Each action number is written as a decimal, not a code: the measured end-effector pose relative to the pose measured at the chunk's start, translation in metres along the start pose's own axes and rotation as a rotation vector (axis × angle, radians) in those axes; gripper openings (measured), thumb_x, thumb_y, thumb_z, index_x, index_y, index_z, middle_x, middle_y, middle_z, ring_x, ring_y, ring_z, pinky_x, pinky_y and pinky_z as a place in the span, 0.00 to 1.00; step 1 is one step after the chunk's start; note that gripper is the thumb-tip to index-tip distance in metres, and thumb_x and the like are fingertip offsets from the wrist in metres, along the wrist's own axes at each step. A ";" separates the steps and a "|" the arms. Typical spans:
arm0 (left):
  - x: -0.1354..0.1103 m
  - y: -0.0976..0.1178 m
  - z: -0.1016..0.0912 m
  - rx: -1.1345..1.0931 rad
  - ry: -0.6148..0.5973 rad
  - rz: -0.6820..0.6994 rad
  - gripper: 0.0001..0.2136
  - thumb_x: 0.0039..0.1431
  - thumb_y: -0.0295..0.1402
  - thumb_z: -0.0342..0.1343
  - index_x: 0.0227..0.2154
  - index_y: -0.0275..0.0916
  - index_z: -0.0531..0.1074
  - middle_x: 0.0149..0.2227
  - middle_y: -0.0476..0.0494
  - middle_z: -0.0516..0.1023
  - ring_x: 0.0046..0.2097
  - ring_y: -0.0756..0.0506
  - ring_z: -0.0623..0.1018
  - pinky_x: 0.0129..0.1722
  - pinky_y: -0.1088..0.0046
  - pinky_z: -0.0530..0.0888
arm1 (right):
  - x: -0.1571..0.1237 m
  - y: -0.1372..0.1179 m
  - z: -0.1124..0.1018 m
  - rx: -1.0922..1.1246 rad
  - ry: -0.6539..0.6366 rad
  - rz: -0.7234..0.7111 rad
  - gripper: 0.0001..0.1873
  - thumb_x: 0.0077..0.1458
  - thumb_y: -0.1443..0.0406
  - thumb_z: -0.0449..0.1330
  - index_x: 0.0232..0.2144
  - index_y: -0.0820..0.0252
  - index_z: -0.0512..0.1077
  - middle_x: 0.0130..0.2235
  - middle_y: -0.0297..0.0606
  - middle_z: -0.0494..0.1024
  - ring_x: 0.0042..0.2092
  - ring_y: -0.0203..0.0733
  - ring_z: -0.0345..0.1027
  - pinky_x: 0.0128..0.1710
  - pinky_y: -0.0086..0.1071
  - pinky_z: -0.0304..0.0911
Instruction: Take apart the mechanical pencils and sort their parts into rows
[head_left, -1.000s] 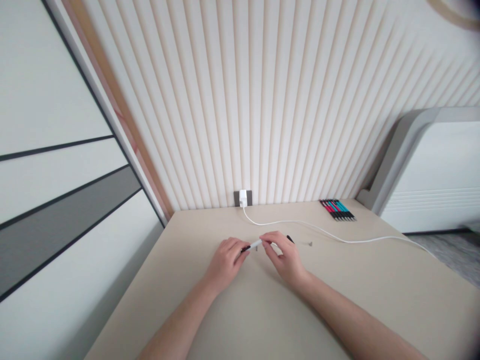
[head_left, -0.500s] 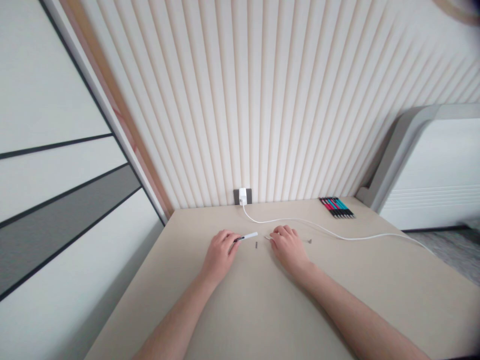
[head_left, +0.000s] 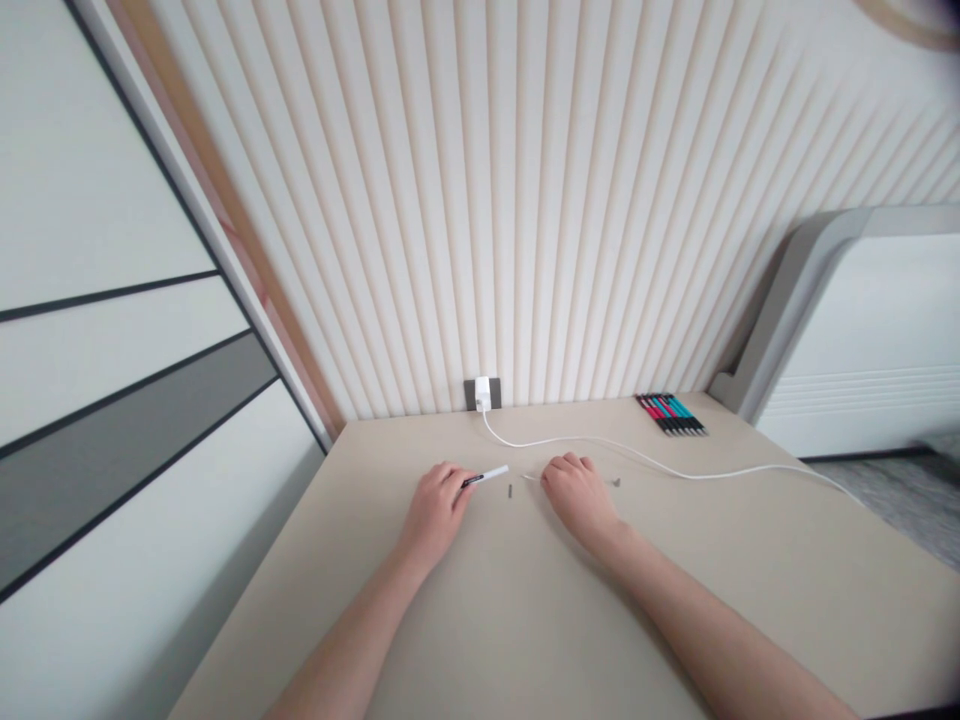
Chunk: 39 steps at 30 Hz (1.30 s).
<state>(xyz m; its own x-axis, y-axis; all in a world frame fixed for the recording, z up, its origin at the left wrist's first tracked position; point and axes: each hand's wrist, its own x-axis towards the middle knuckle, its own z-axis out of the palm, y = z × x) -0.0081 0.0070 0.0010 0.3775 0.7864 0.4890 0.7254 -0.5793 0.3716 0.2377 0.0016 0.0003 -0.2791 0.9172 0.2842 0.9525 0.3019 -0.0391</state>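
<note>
My left hand (head_left: 439,508) is closed around one end of a pen (head_left: 486,475), white with a black section, its white end pointing right. Thumb and fingers of my right hand (head_left: 576,492) pinch a thin, pale, pointed piece (head_left: 529,477) that juts out leftward; the rest of it is hidden by the fingers. Between the two hands a small dark grey spring-like piece (head_left: 511,491) lies on the table (head_left: 480,620). Just right of my right hand is another tiny grey part (head_left: 616,482), too small to make out.
Several red, blue and black pens (head_left: 672,414) lie in a row at the back right. A white charger (head_left: 482,393) sits in the wall socket, and its white cable (head_left: 660,462) runs across the table behind my hands. A ribbed wall (head_left: 480,200) borders the back edge.
The pen in my left hand has shifted slightly left. The pale piece in my right hand now shows longer and thinner beyond the fingertips. The view has moved a little.
</note>
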 end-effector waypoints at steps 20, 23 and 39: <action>-0.001 0.003 0.004 -0.011 -0.084 0.046 0.07 0.64 0.31 0.51 0.39 0.42 0.73 0.37 0.45 0.74 0.41 0.44 0.74 0.43 0.66 0.71 | 0.011 -0.007 0.004 1.644 0.286 0.354 0.18 0.50 0.53 0.64 0.35 0.59 0.67 0.35 0.39 0.78 0.40 0.45 0.75 0.36 0.34 0.68; -0.001 0.004 0.003 -0.009 -0.086 0.036 0.06 0.64 0.31 0.51 0.39 0.42 0.73 0.38 0.45 0.74 0.41 0.44 0.74 0.43 0.66 0.71 | 0.009 -0.007 0.002 1.707 0.241 0.327 0.17 0.52 0.54 0.64 0.36 0.59 0.66 0.36 0.40 0.79 0.42 0.45 0.75 0.37 0.34 0.68; -0.001 0.005 0.002 -0.085 -0.052 0.012 0.06 0.65 0.32 0.50 0.40 0.41 0.72 0.38 0.45 0.74 0.42 0.44 0.73 0.44 0.66 0.70 | 0.008 -0.008 0.001 1.775 0.134 0.309 0.19 0.48 0.52 0.66 0.35 0.57 0.68 0.35 0.37 0.80 0.41 0.44 0.74 0.41 0.36 0.66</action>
<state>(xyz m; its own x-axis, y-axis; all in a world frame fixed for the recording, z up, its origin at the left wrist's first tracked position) -0.0033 0.0039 0.0009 0.4169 0.7883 0.4526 0.6699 -0.6030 0.4332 0.2280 0.0074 0.0018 -0.0398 0.9904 0.1321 -0.3131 0.1132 -0.9429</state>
